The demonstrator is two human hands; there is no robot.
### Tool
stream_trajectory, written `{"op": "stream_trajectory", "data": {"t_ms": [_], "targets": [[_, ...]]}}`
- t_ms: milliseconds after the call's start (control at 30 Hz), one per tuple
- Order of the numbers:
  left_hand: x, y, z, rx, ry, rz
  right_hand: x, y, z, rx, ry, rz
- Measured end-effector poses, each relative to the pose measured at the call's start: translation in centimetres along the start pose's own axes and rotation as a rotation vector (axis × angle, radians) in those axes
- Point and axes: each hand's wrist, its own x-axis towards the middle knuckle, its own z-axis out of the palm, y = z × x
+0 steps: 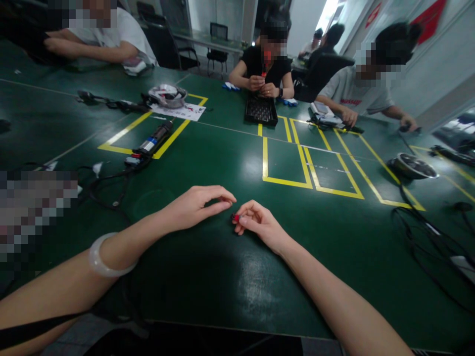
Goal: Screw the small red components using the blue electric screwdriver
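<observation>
A small red-and-black part (pixel 236 217) is pinched between the thumb and fingers of the right hand (pixel 261 223), just above the tabletop (pixel 208 282) and near the middle of the view; its exact shape is too small and blurred to be told; the left hand (pixel 202 203) is held just beside it, palm turned down, with the fingers stretched out and the thumb parted from them, its fingertips pointed toward the right hand; a pale bracelet (pixel 95 258) is worn on the left forearm. Beyond the two hands the green surface is marked with yellow lines (pixel 287 182); across one marked area, to the left, a cylindrical tool (pixel 151 143) is laid at a slant, and behind it a clear bag (pixel 168 96) is rested partly on a white sheet (pixel 196 112). At the far side a black tray (pixel 250 119) is placed before a person in black (pixel 277 69), by whom a red object (pixel 264 73) is held up in both hands; to the right a round metal bowl (pixel 417 170) is set on the tabletop, well apart from the right hand, and black cables (pixel 410 237) are looped near it.
</observation>
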Motion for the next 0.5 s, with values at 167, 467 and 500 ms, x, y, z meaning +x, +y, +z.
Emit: {"op": "stream_trajectory", "data": {"t_ms": [167, 467, 500], "targets": [[-1.3, -6.9, -4.7, 0.521, 0.192, -0.283, -0.1, 0.1, -0.2, 0.006, 0.031, -0.001], [-5.5, -15.3, -10.4, 0.640, 0.077, -1.139, -0.1, 0.6, -1.0, -0.293, 0.142, -0.086], [-5.5, -15.2, -10.4, 0.645, 0.073, -1.162, -0.1, 0.6, -1.0, -0.332, 0.143, -0.101]]}}
